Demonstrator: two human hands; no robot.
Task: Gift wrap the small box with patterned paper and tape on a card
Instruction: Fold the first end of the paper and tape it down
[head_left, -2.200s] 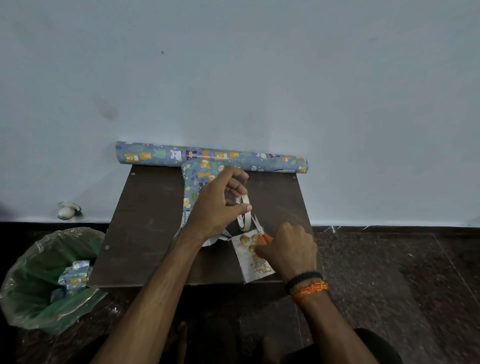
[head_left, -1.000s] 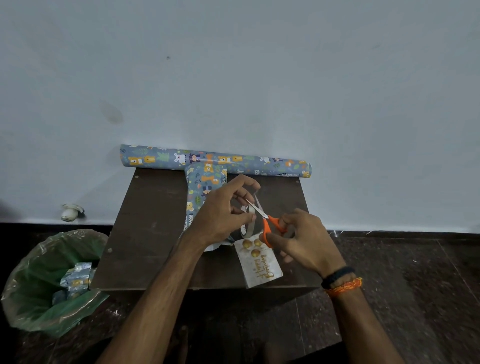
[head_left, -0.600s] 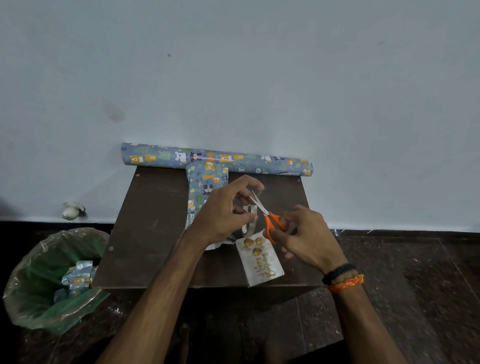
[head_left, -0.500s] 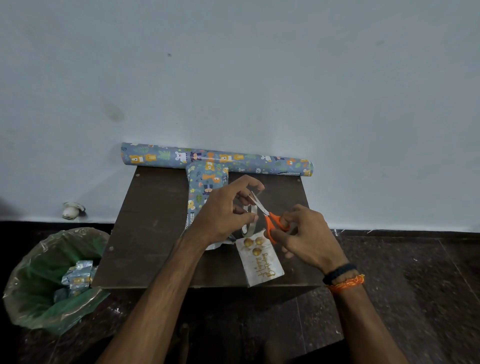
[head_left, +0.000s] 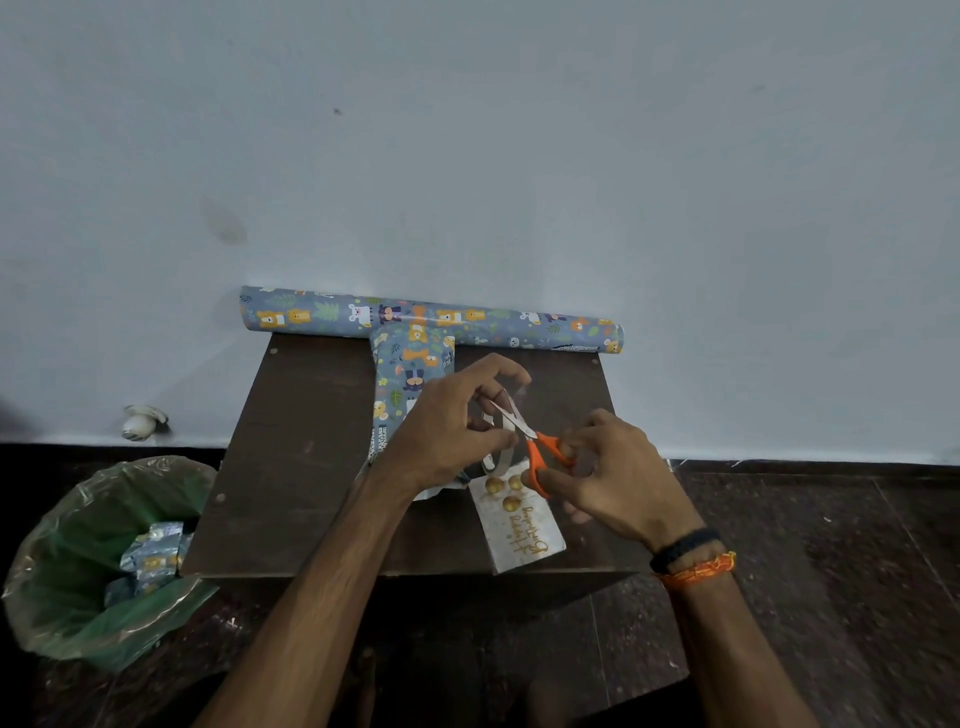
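Note:
The box wrapped in blue animal-print paper (head_left: 410, 384) lies on the dark table (head_left: 296, 467), partly behind my left hand (head_left: 447, 431). That hand pinches a strip pulled from the tape roll (head_left: 496, 457), which stands on edge below my fingers. My right hand (head_left: 613, 478) grips the orange-handled scissors (head_left: 535, 449), whose blades point up-left at the tape strip. A white card (head_left: 524, 530) with gold balls and gold lettering lies flat near the table's front edge.
The roll of the same patterned paper (head_left: 431, 319) lies along the wall at the table's back edge. A bin with a green liner (head_left: 78, 561) holding paper scraps stands on the floor to the left. A small white object (head_left: 140, 422) sits by the wall.
My right hand picked the scissors up from the table and raised them to the tape strip held by my left hand. In the last half second little has moved.

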